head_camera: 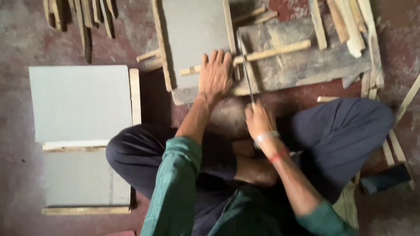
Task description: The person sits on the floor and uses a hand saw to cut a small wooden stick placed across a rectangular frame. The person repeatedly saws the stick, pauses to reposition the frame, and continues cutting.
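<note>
Floor was dark reddish concrete, dusty, with a row of thin wooden sticks fanned along the top-left edge. Below them lay a grey framed panel, flat, a pale wooden strip along its right side; a second grey panel lay just beneath it, edged with wood at top and bottom. Person sat cross-legged in dark trousers and green sleeves, bare foot tucked in front. Left hand was spread flat, fingers extended, pressing down on a long wooden slat where it crossed the lower edge of another grey panel; it grasped nothing, only pinned the slat. Slat ran right and slightly upward across a worn, grey wooden work board. Just right of the left hand, a narrow saw blade stood across the slat, touching it, pointing away from the person. Right hand was closed around the saw's handle end, wrist bearing a pale band and a red thread. Blade blurred; teeth could not be made out. Further right, loose offcut strips lay piled at the top and more strips beside the right knee.
</note>
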